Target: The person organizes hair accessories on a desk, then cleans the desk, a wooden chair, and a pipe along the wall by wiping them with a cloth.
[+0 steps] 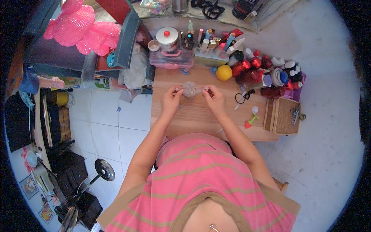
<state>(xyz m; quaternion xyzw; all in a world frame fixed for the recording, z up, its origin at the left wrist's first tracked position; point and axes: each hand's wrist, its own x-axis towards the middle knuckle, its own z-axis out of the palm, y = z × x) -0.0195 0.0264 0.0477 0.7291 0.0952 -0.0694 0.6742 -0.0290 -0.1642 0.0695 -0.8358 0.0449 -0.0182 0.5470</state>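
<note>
Pink fabric with tan stripes, the person's shirt [201,181], fills the lower part of the head view, and two bare forearms rise from it to the light wooden tabletop [193,116]. One left hand [171,101] and one right hand [215,99] meet over the middle of the table, each with fingers pressed together, pinching one side of a single small, pale, fluffy translucent bundle [189,89]. The bundle hangs between the two hands, just above the wood; its make is too small to tell.

Behind it, along the far edge, stand one clear plastic box with a pink handle [172,58], one white round lid with a red knob [167,36], one holder crowded with pens and brushes [210,42], one yellow ball [223,72] and a cluster of shiny red ornaments [251,67]. One woven wicker box [284,115] sits at the right end, with a black ring [239,98] between it and the right hand. Nothing covers the bundle but the fingertips.
</note>
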